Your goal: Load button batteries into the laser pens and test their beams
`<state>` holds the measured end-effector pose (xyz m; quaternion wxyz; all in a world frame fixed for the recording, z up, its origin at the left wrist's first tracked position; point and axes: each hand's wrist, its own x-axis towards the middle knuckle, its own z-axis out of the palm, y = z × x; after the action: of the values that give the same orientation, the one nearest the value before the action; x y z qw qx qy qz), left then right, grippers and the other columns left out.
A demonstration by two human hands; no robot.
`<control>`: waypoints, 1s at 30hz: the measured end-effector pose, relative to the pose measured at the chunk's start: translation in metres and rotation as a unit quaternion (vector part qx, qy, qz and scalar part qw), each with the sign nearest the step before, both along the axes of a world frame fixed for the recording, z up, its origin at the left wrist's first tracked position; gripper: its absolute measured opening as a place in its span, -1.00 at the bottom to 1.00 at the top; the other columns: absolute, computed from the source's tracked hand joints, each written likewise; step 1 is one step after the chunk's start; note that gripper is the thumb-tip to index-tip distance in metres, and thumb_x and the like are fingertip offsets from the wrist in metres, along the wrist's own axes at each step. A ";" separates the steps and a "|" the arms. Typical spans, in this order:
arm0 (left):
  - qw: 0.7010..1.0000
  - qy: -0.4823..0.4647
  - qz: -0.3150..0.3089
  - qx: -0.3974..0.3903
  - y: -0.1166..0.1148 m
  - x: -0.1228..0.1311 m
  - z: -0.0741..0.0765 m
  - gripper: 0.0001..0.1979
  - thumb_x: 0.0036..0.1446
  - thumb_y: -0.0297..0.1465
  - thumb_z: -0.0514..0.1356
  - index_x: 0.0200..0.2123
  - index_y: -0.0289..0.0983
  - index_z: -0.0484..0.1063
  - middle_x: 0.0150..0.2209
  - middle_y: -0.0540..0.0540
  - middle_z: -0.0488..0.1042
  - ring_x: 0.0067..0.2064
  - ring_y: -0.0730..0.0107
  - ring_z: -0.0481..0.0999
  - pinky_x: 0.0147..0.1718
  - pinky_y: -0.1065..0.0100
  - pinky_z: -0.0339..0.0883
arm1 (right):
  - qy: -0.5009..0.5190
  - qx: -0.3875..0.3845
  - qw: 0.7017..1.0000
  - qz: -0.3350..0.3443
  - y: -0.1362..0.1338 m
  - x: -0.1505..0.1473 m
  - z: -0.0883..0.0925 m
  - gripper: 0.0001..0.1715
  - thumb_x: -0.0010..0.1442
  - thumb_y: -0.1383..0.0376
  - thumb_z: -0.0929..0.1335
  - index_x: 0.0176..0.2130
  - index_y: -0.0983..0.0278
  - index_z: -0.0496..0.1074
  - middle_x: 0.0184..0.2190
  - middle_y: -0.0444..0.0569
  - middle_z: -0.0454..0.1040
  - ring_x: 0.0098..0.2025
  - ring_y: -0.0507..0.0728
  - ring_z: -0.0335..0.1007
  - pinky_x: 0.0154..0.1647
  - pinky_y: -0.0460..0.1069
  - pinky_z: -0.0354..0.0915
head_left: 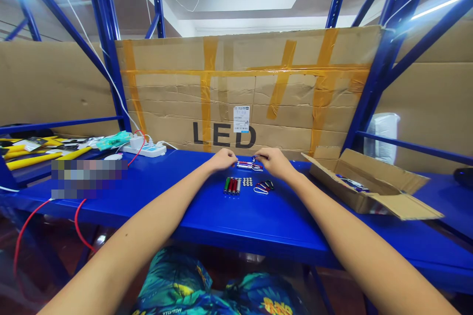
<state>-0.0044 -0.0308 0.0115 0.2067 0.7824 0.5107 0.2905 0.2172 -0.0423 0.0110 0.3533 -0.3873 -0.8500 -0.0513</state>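
Note:
Both my arms reach forward over a blue metal table (258, 221). My left hand (222, 160) and my right hand (274, 161) are closed on the two ends of a small red and silver keychain flashlight (247, 165) held just above the table. In front of my hands lie several small coloured flashlight bodies (232, 185) side by side, a cluster of small round button cells (248, 181), and several carabiner clips (263, 187).
An open cardboard box (373, 184) sits at the right. A large taped cardboard sheet marked LED (251, 93) stands behind the table. At the left are a white power strip (145, 149), red wires (79, 226) and yellow packages (33, 150). Blue shelving posts (107, 44) flank the table.

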 end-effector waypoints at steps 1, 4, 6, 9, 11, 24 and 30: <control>0.995 0.069 0.019 0.074 0.003 -0.002 -0.004 -0.84 0.10 -0.36 0.13 -0.44 -0.31 0.44 -0.40 -0.15 0.49 -0.39 0.37 0.40 -0.44 0.37 0.21 | -0.002 -0.011 1.000 -0.007 0.001 0.002 0.000 -0.78 0.19 0.42 0.31 -0.26 0.27 0.57 -0.25 0.03 0.59 -0.20 0.13 0.47 -0.14 -0.03 0.27; 0.982 0.144 0.005 0.124 0.010 -0.002 -0.010 -0.87 0.07 -0.35 0.18 -0.37 -0.26 0.50 -0.29 -0.16 0.54 -0.21 0.24 0.47 -0.27 0.33 0.26 | -0.015 -0.033 0.999 -0.021 0.003 0.005 0.000 -0.78 0.20 0.41 0.31 -0.25 0.28 0.57 -0.25 0.03 0.60 -0.19 0.14 0.47 -0.15 -0.03 0.26; 0.969 0.203 -0.026 0.139 0.011 0.005 -0.010 -0.87 0.08 -0.33 0.19 -0.34 -0.21 0.52 -0.28 -0.15 0.55 -0.20 0.21 0.48 -0.25 0.33 0.26 | -0.027 -0.041 0.999 -0.024 0.003 0.007 -0.001 -0.78 0.20 0.40 0.31 -0.26 0.28 0.57 -0.27 0.03 0.60 -0.21 0.15 0.47 -0.19 -0.03 0.25; 0.945 0.280 -0.061 0.160 0.010 0.021 -0.009 -0.89 0.07 -0.35 0.20 -0.33 -0.18 0.53 -0.30 -0.15 0.55 -0.24 0.18 0.50 -0.28 0.32 0.26 | -0.033 -0.049 0.998 -0.022 0.005 0.007 -0.003 -0.78 0.19 0.39 0.31 -0.29 0.27 0.58 -0.30 0.02 0.60 -0.26 0.13 0.45 -0.24 -0.04 0.23; 0.935 0.307 -0.074 0.160 0.010 0.031 -0.009 -0.88 0.06 -0.39 0.20 -0.33 -0.19 0.54 -0.31 -0.16 0.55 -0.24 0.18 0.51 -0.29 0.33 0.26 | -0.035 -0.053 0.998 -0.017 0.007 0.007 -0.004 -0.79 0.18 0.39 0.32 -0.30 0.27 0.58 -0.32 0.02 0.60 -0.28 0.12 0.44 -0.26 -0.05 0.22; 0.943 0.282 -0.126 0.123 0.019 0.024 -0.011 -0.82 0.00 -0.47 0.23 -0.27 -0.23 0.55 -0.31 -0.15 0.56 -0.30 0.23 0.49 -0.38 0.37 0.20 | -0.065 -0.087 0.993 -0.046 0.008 0.008 -0.009 -0.76 0.15 0.37 0.31 -0.30 0.26 0.59 -0.36 0.01 0.59 -0.34 0.11 0.40 -0.33 -0.06 0.18; 0.963 0.246 -0.083 0.067 0.021 -0.001 -0.009 -0.84 0.01 -0.49 0.20 -0.33 -0.24 0.56 -0.28 -0.14 0.58 -0.24 0.26 0.50 -0.29 0.37 0.24 | -0.074 -0.091 0.992 -0.055 0.008 0.008 -0.009 -0.77 0.14 0.37 0.30 -0.31 0.28 0.58 -0.36 0.01 0.58 -0.35 0.11 0.39 -0.34 -0.06 0.16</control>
<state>-0.0055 -0.0100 0.0030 0.0449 0.8815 0.4583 0.1043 0.2256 -0.0343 0.0022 0.2495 -0.4593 -0.8522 -0.0220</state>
